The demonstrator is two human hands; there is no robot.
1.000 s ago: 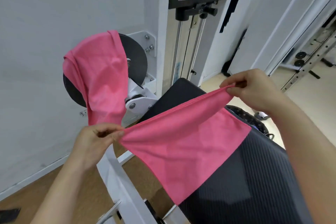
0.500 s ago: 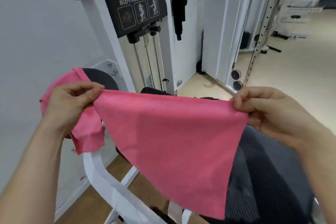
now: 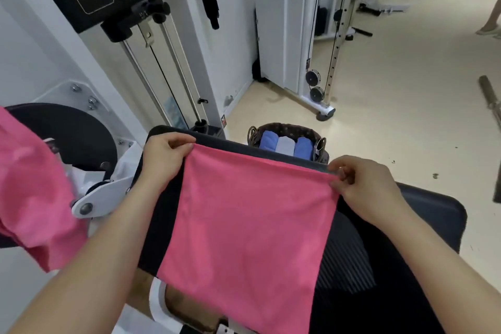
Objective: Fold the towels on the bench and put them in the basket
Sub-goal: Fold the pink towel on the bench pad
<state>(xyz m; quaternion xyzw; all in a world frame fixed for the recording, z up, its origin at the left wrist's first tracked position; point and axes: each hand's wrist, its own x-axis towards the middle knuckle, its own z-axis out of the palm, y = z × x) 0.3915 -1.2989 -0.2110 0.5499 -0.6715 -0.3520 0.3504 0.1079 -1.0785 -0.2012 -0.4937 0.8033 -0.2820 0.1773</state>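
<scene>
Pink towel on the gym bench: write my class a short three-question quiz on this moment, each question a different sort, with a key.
1. True or false: both hands pinch the top corners of the pink towel.
2. How many folded towels show in the basket? A) one B) three C) five
3. Fill in: a second pink towel hangs to the person's ____.

Key:
1. True: left hand and right hand each grip a corner, spreading it over the bench.
2. B.
3. left.
</scene>
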